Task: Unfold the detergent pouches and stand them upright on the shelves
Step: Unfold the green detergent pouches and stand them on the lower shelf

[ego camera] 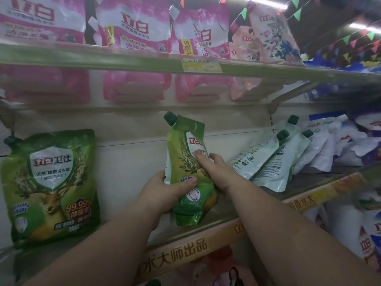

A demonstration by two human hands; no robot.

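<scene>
A green detergent pouch (186, 162) with a dark green cap stands nearly upright on the middle shelf (206, 230), still creased lengthwise. My left hand (165, 190) grips its lower left edge, thumb across the front. My right hand (214, 168) presses flat against the pouch's right side, fingers spread. A wider green pouch (51, 186) with a deer picture stands upright at the left. Several pale green pouches (268, 159) lean back to the right of my hands.
The upper shelf (144, 58) carries pink pouches (134, 25) standing in a row and a floral pouch (272, 36) leaning. White and purple bags (350, 139) lie piled at the far right. An orange strip (185, 248) lines the middle shelf's front edge.
</scene>
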